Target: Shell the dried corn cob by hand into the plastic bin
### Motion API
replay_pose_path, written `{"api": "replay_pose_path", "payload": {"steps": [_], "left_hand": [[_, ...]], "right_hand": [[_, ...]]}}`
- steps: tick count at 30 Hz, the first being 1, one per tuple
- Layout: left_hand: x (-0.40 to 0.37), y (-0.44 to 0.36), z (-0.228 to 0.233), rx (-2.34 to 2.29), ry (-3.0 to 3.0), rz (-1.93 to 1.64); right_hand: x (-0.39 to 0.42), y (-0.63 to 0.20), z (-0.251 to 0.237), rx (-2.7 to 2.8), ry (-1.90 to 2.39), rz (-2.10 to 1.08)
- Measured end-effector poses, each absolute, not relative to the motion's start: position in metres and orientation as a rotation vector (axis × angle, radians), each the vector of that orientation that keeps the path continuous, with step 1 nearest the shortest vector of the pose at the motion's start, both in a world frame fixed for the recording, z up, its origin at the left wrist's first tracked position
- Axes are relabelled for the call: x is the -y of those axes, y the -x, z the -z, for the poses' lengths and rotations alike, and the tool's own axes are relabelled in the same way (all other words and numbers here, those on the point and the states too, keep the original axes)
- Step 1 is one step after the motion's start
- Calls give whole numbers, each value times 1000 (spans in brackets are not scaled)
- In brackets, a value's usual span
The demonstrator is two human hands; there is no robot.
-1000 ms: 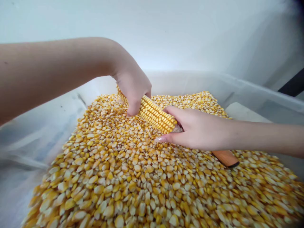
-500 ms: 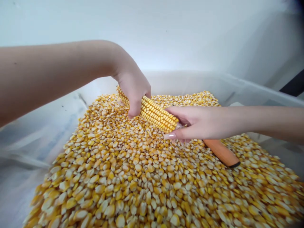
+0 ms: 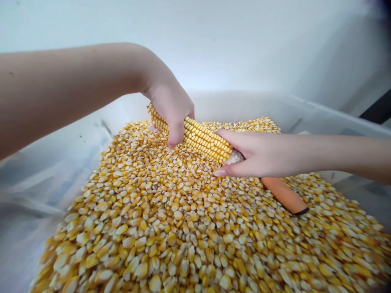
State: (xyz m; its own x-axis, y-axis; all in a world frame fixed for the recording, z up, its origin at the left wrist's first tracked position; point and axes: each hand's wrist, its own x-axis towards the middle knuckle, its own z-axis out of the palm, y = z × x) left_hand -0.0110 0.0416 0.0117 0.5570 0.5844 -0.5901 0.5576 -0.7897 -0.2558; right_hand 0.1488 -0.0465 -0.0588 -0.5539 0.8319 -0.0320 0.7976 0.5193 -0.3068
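A corn cob (image 3: 198,136) is clasped at its far end by the left hand (image 3: 169,108) and at its bared near end by the right hand (image 3: 253,156), above loose kernels (image 3: 183,219) filling a clear tub (image 3: 320,116); an orange handle (image 3: 284,195) protrudes beneath the right grip.

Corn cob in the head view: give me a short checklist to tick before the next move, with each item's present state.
1. Left hand wrapped over the yellow corn cob: ok.
2. Right hand closed on the cob's near end: ok.
3. Cob held above the loose yellow kernels: ok.
4. Orange wooden handle below the right hand; whether that grip holds it: cannot tell.
5. Translucent plastic bin contains the kernels: ok.
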Motion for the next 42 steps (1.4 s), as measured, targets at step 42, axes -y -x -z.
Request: {"api": "replay_pose_path", "payload": {"steps": [42], "left_hand": [[-23,10,-12,979,2856,-1027]], "right_hand": [[55,-146,49,2779,1511,-292]]}}
